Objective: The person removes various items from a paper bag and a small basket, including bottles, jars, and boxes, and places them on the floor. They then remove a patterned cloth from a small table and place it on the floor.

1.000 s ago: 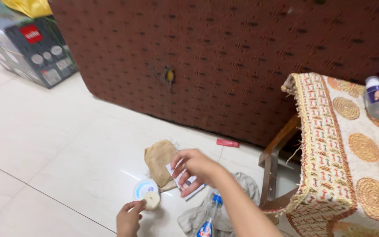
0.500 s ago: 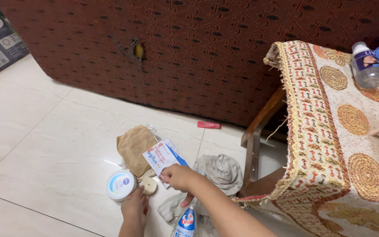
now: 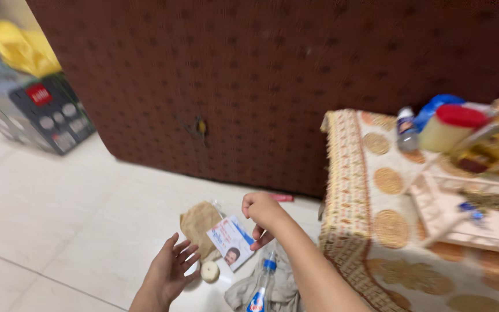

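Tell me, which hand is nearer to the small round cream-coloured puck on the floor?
Left. The left hand is open right beside the puck, on its left. The right hand is higher, above the printed packet.

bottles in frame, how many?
2 for sure. A spray bottle with a blue cap lies on the grey cloth on the floor below the right hand; a small clear bottle stands on the covered table. The table clutter may hide more.
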